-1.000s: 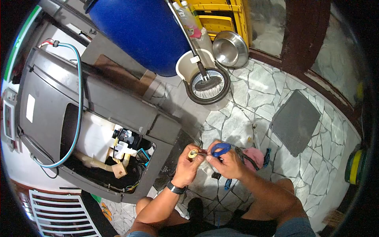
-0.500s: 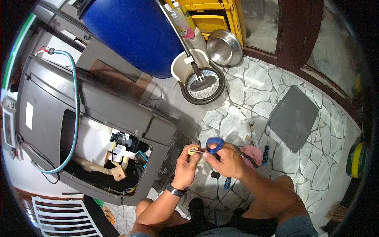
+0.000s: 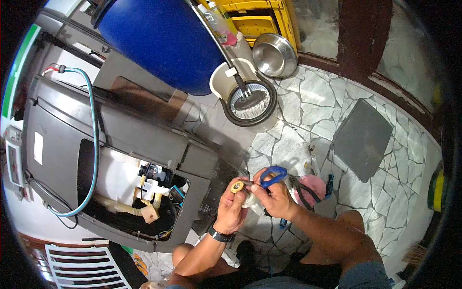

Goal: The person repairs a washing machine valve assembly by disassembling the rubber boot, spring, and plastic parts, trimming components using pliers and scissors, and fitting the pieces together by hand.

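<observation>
My left hand, with a dark watch on its wrist, pinches a small round yellowish part that has a dark centre. Close beside it, my right hand is closed on a blue-handled tool, its loop standing out above the fingers. The tool's other end is largely hidden between the hands, near the yellowish part. Left of the hands lies a large grey machine housing, whose opening shows white and black parts and a beige hose.
Beyond the hands stand a mop bucket, a steel bowl and a blue barrel. A pink cloth, pliers and a screwdriver lie on the tiled floor, with a grey panel at the right.
The yellowish part has turned in my left hand, and the blue handle has tilted and shifted slightly right. The view has also moved a little.
</observation>
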`<control>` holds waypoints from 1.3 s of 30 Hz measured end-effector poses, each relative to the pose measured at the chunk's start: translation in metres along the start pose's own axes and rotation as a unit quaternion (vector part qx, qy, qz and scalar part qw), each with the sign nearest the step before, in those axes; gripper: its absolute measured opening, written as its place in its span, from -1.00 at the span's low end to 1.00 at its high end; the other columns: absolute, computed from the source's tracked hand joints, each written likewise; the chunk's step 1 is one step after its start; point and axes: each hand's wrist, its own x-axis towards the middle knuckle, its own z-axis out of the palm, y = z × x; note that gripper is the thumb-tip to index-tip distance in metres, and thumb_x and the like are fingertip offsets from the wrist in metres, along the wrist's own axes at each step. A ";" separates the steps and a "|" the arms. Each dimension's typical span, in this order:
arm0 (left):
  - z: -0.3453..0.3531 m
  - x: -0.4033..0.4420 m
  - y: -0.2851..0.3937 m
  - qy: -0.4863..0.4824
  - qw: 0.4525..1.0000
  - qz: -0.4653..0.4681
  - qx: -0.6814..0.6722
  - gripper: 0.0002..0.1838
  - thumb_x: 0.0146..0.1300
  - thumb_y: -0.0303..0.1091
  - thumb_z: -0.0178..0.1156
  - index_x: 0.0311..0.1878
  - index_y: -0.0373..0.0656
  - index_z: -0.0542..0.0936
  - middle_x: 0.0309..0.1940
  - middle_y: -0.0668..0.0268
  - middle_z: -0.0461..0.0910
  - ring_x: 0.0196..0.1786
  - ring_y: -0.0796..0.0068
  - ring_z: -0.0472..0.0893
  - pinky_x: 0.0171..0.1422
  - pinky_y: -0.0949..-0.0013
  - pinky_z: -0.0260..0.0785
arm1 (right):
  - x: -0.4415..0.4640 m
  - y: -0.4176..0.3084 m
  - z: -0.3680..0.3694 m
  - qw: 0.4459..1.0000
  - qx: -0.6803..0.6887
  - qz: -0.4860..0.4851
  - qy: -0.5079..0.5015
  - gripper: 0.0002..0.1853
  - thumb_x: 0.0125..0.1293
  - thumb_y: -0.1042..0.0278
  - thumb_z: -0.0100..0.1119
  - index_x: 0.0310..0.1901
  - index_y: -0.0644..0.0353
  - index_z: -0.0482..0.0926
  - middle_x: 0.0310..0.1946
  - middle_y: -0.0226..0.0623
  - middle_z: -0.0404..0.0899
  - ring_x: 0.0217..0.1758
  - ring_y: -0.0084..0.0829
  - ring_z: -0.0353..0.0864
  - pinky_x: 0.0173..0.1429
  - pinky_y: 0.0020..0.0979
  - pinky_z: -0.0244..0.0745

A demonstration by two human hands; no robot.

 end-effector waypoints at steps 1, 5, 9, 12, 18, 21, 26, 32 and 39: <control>0.002 0.001 0.002 0.000 1.000 0.002 0.001 -0.51 0.53 -0.11 0.23 0.38 -0.18 0.46 0.04 0.42 0.58 0.14 0.57 0.52 0.34 0.41 0.32 | 0.000 -0.008 -0.001 0.999 -0.030 0.009 -0.007 -0.80 0.47 0.30 0.25 -0.15 0.29 0.55 -0.26 -0.08 0.56 -0.22 0.00 0.65 -0.13 -0.16 0.52; 0.000 0.003 0.001 0.002 1.000 0.015 -0.027 -0.51 0.53 -0.13 0.23 0.39 -0.17 0.47 0.05 0.41 0.58 0.15 0.57 0.52 0.37 0.40 0.30 | 0.005 -0.021 -0.008 0.993 -0.093 -0.061 -0.033 -0.81 0.48 0.29 0.22 -0.12 0.26 0.54 -0.18 -0.05 0.55 -0.20 0.01 0.66 -0.13 -0.11 0.55; -0.005 0.000 -0.007 0.025 1.000 0.016 0.006 -0.52 0.52 -0.15 0.25 0.39 -0.15 0.48 0.10 0.43 0.56 0.16 0.56 0.52 0.40 0.37 0.30 | 0.000 -0.012 0.003 0.997 -0.059 0.043 -0.015 -0.79 0.46 0.27 0.22 -0.12 0.27 0.54 -0.18 -0.05 0.57 -0.16 0.08 0.65 -0.10 -0.04 0.56; -0.007 0.000 -0.010 0.027 0.999 0.023 0.018 -0.52 0.52 -0.14 0.25 0.38 -0.14 0.48 0.11 0.44 0.56 0.16 0.57 0.51 0.39 0.38 0.29 | -0.001 -0.013 -0.001 0.994 -0.077 0.083 -0.002 -0.79 0.44 0.28 0.24 -0.11 0.26 0.53 -0.15 -0.04 0.56 -0.13 0.10 0.67 -0.08 0.00 0.58; -0.003 -0.001 -0.012 0.046 0.999 0.009 0.003 -0.56 0.55 -0.12 0.21 0.34 -0.13 0.48 0.11 0.45 0.55 0.15 0.58 0.51 0.39 0.38 0.30 | -0.003 -0.026 0.002 0.986 -0.162 -0.033 -0.001 -0.84 0.40 0.31 0.26 -0.08 0.13 0.55 -0.12 -0.18 0.52 -0.15 0.06 0.69 -0.18 -0.02 0.62; -0.002 -0.005 -0.006 0.046 0.998 -0.030 -0.038 -0.55 0.56 -0.11 0.16 0.36 -0.12 0.44 0.10 0.39 0.57 0.13 0.55 0.57 0.23 0.40 0.46 | -0.001 -0.036 -0.001 0.978 -0.195 -0.050 -0.054 -0.83 0.38 0.30 0.27 -0.10 0.12 0.52 -0.11 -0.18 0.51 -0.16 0.05 0.68 -0.18 -0.02 0.61; -0.006 -0.002 -0.014 0.030 0.997 0.032 0.057 -0.53 0.55 -0.07 0.17 0.37 -0.11 0.45 0.14 0.39 0.57 0.18 0.54 0.56 0.31 0.39 0.41 | 0.004 -0.022 0.003 0.992 -0.126 -0.008 0.016 -0.82 0.39 0.32 0.26 -0.09 0.13 0.48 -0.12 -0.18 0.50 -0.17 0.06 0.68 -0.17 -0.04 0.60; -0.009 -0.005 -0.004 0.000 0.995 -0.053 -0.080 -0.51 0.54 -0.09 0.20 0.40 -0.10 0.46 0.25 0.42 0.51 0.25 0.56 0.47 0.44 0.36 0.27 | 0.002 -0.032 -0.002 0.976 -0.198 -0.062 -0.068 -0.82 0.32 0.35 0.32 -0.18 0.14 0.49 -0.16 -0.19 0.52 -0.29 0.04 0.64 -0.25 -0.11 0.56; -0.005 -0.001 -0.008 -0.032 0.999 -0.015 0.001 -0.25 0.40 0.11 0.29 0.48 -0.15 0.36 0.31 0.32 0.54 0.34 0.41 0.53 0.46 0.27 0.35 | 0.004 -0.022 -0.001 0.997 -0.076 0.019 0.008 -0.77 0.47 0.27 0.23 0.01 0.24 0.61 -0.10 0.01 0.67 -0.10 0.10 0.71 0.00 -0.03 0.60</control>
